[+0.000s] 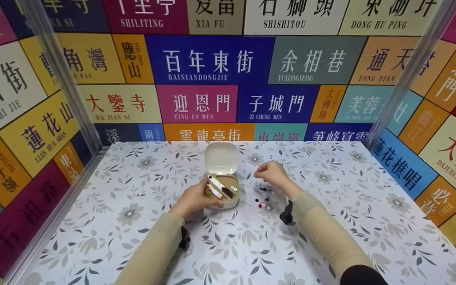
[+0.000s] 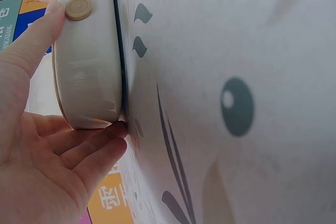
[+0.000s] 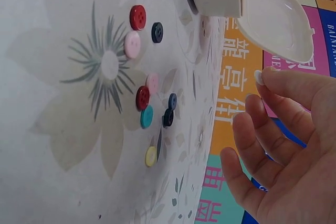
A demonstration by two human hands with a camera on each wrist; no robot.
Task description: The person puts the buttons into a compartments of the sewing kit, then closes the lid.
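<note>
A small cream box [image 1: 231, 203] stands on the table with its lid [image 1: 221, 159] raised at the back. My left hand [image 1: 191, 200] grips its front left side, the thumb up by a round tan catch [image 2: 79, 8] and the fingers along the side and lower edge. Inside lie a white-and-black tool [image 1: 221, 187] and several small white buttons [image 1: 234, 189]. To the right of the box, my right hand [image 1: 274, 173] is raised, pinching a small white button [image 3: 259, 77] between thumb and forefinger. Its other fingers are loosely bent.
Loose buttons lie on the tablecloth right of the box, among them a red button [image 3: 138, 17], a pink button [image 3: 132, 44], a teal button [image 3: 147, 116] and a yellow button [image 3: 150, 156]. A patterned wall [image 1: 212, 59] of coloured signs rises behind the table [image 1: 145, 253].
</note>
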